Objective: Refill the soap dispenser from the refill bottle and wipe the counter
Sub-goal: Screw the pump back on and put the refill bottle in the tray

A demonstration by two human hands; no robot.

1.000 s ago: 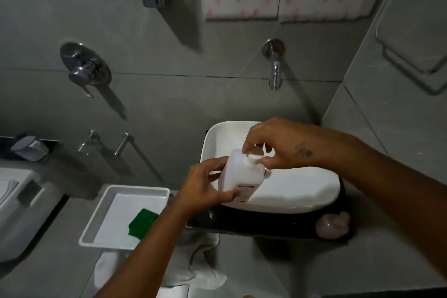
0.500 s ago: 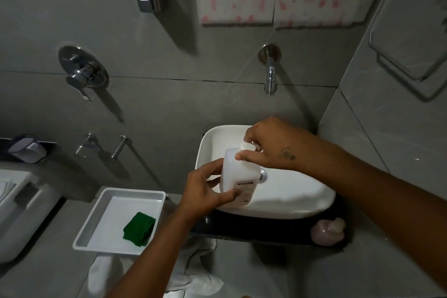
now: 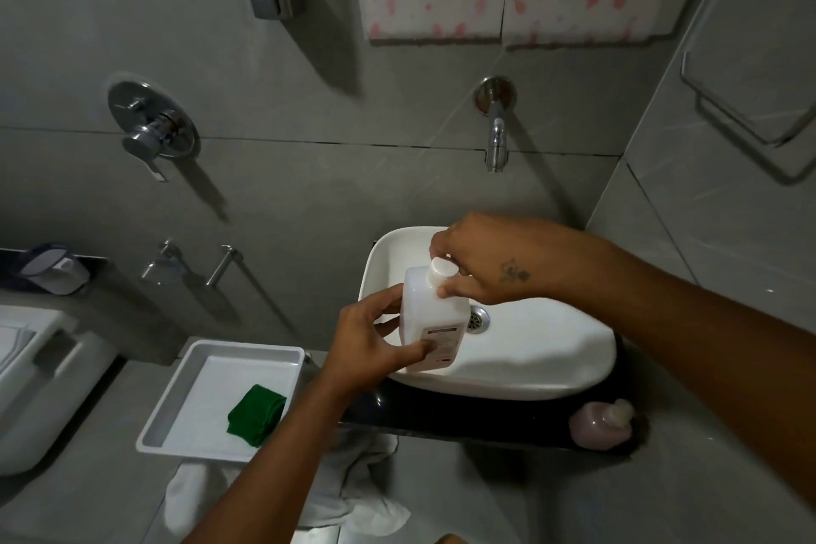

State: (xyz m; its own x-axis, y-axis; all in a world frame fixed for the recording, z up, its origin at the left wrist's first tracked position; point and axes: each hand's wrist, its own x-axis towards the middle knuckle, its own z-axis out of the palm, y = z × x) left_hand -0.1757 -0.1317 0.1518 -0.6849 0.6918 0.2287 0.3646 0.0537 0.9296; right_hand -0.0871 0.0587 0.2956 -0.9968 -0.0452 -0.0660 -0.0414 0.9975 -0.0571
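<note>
Fingers (image 3: 446, 289) of a person's right hand (image 3: 490, 265) pinch the white cap (image 3: 441, 269) of a refill bottle (image 3: 435, 318), gripped at its side by the left hand (image 3: 375, 345), above the white basin (image 3: 530, 358).

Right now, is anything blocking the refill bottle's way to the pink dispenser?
Its white cap is on, gripped by the right hand; the left hand holds the refill bottle. The pink dispenser looks capped too.

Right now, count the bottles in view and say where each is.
2. The white refill bottle is held over the sink by both hands; the pink bottle sits on the dark counter, right. Others may be hidden.
</note>
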